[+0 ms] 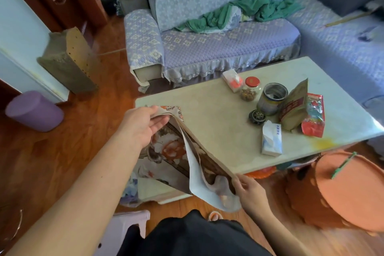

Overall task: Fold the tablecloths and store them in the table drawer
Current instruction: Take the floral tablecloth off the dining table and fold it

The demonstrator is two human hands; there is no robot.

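A floral tablecloth (166, 151), brown and orange with a pale underside, hangs folded over the near left edge of the cream coffee table (218, 127). My left hand (143, 124) pinches its upper corner at the table's left corner. My right hand (247, 191) grips the lower corner near the table's front edge. The cloth sags between the two hands, with its pale backing showing. I cannot see any drawer.
On the table stand a red-lidded jar (250, 89), a metal tin (272, 100), snack bags (301, 110) and two tissue packs (271, 139). An orange stool (342, 191) sits right of me, a purple bin (34, 110) at left. A sofa (207, 43) with green cloth stands behind.
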